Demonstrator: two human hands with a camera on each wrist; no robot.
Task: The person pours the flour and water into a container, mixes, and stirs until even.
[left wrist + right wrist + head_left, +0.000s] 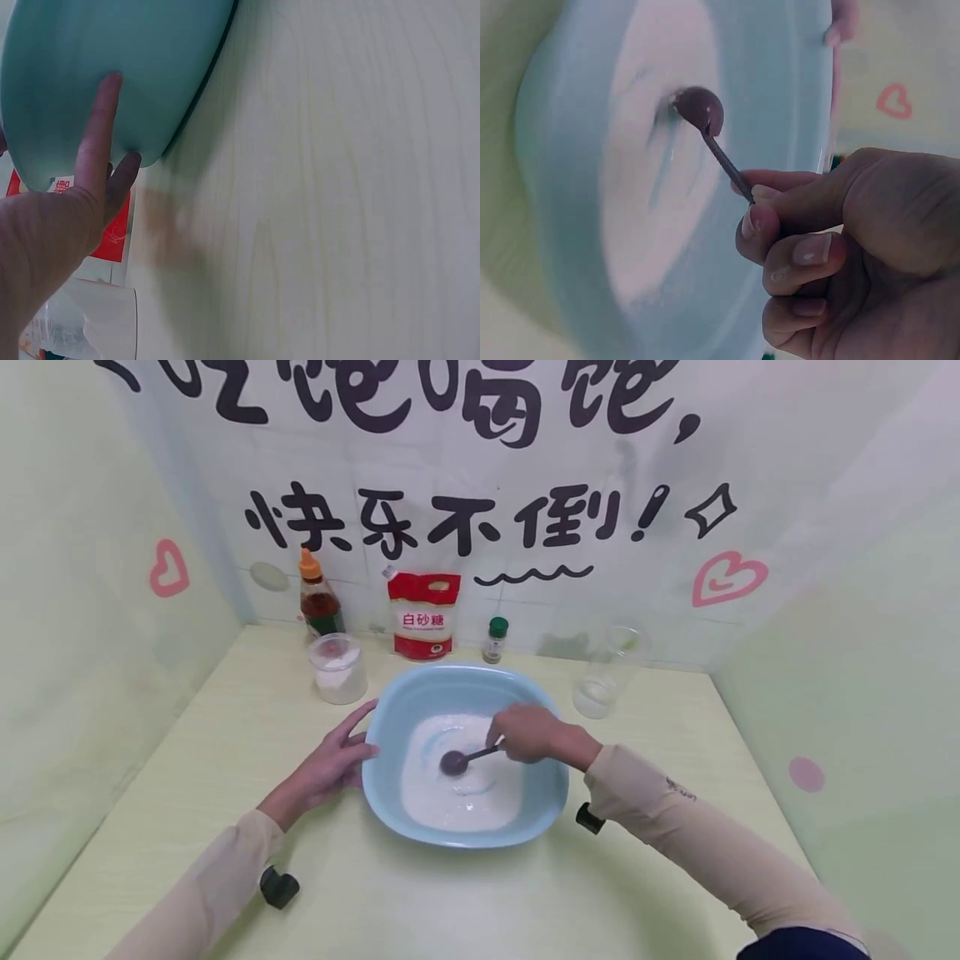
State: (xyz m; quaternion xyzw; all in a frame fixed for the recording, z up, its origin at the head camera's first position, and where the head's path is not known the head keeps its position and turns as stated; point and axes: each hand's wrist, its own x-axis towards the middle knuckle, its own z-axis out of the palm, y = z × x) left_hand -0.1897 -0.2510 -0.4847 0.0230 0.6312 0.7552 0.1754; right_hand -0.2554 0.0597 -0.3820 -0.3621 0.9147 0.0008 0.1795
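While the right hand [528, 732] grips a spoon [454, 763] at the white contents [457, 808], apparently stirring, the left hand [333, 766] rests straight-fingered against the bowl [386, 764] on the worktop [420, 902], and the next stroke likely needs it braced.

From high up, the head view looks forward and down across the worktop [465, 906] to the back wall [622, 581]. The left wrist view, turned sideways, looks closely at the outside of the basin [161, 60]; the right one, also near, looks into it. All three share the basin.
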